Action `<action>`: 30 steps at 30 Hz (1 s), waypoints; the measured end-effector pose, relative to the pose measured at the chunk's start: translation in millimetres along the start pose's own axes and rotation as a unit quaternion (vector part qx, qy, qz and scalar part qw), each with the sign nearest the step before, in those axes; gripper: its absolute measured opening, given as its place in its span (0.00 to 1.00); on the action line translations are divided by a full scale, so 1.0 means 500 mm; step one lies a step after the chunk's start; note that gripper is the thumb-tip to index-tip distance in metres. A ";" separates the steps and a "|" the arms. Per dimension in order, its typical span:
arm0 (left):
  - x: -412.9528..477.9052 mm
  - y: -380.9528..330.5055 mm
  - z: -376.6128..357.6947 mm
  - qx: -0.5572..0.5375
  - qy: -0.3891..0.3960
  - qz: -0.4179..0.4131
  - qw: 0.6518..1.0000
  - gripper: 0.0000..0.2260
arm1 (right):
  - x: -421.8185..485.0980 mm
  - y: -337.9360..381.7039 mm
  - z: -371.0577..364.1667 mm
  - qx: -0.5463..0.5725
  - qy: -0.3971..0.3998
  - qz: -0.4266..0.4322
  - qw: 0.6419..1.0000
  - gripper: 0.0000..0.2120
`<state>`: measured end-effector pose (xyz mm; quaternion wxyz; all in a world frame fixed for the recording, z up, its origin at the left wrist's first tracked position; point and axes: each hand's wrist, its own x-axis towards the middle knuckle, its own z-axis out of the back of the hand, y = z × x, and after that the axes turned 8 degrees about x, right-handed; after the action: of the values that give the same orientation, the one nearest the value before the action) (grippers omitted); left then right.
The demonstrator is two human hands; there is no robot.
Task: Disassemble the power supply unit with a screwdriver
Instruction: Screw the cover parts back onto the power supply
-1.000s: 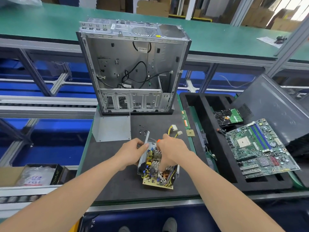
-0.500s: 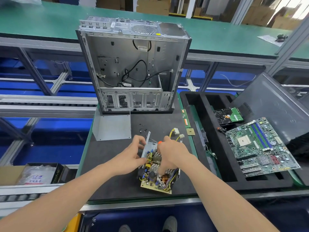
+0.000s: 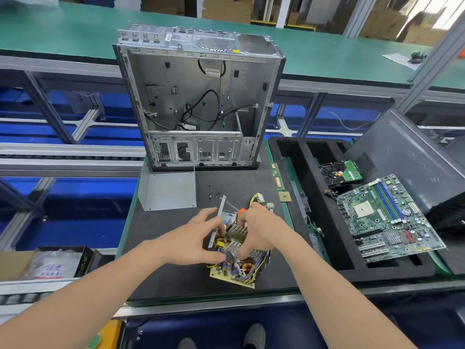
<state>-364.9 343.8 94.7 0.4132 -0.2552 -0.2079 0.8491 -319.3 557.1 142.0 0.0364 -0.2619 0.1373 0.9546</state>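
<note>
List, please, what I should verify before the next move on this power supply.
1. Cover removed: ok, the metal cover lies apart on the mat.
2. Circuit board exposed: ok.
3. Board steadied: ok, the left hand grips it.
4. Screwdriver in hand: ok, the right hand holds it.
5. Loose screws set aside: ok.
6. Board's own screws out: cannot tell, the hands hide them.

An open, gutted computer case (image 3: pixel 198 102) stands upright at the far edge of the dark tabletop (image 3: pixel 171 248). Right of it lie a memory stick (image 3: pixel 277 178) and a small square chip (image 3: pixel 284 196) - then a black foam tray (image 3: pixel 334 248) with a hard drive (image 3: pixel 339 173), a green motherboard (image 3: pixel 387 217) and a dark side panel (image 3: pixel 407 157) leaning over its far right corner. Low on the left sits a box (image 3: pixel 83 260) holding a plastic bag (image 3: pixel 50 265).
</note>
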 end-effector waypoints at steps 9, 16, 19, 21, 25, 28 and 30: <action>-0.012 0.007 -0.033 0.049 -0.046 -0.046 0.997 0.14 | -0.003 0.026 -0.033 -0.064 -0.034 -0.019 0.997 0.37; 0.006 0.009 -0.067 0.092 -0.066 -0.030 0.993 0.18 | 0.005 0.037 -0.051 -0.092 -0.079 -0.033 0.992 0.33; 0.030 0.002 -0.072 0.083 -0.090 -0.001 0.993 0.19 | 0.015 0.031 -0.037 -0.083 -0.094 -0.042 0.991 0.32; 0.046 -0.005 -0.073 0.080 -0.094 0.015 0.992 0.20 | 0.021 0.025 -0.032 -0.067 -0.100 -0.045 0.992 0.32; 0.062 -0.015 -0.073 0.039 -0.090 0.022 0.995 0.21 | 0.026 0.005 -0.033 -0.003 -0.102 -0.029 0.994 0.38; 0.067 -0.023 -0.077 0.078 -0.126 0.028 0.989 0.21 | 0.013 -0.023 -0.016 0.119 -0.100 0.008 0.988 0.33; 0.075 -0.042 -0.072 0.106 -0.182 0.030 0.977 0.17 | 0.002 -0.046 0.000 0.189 -0.123 0.046 0.973 0.17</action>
<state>-350.6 391.4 68.5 0.3675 -0.0567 -0.1807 0.9106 -316.8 579.3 135.9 0.0583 -0.1240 0.3211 0.9371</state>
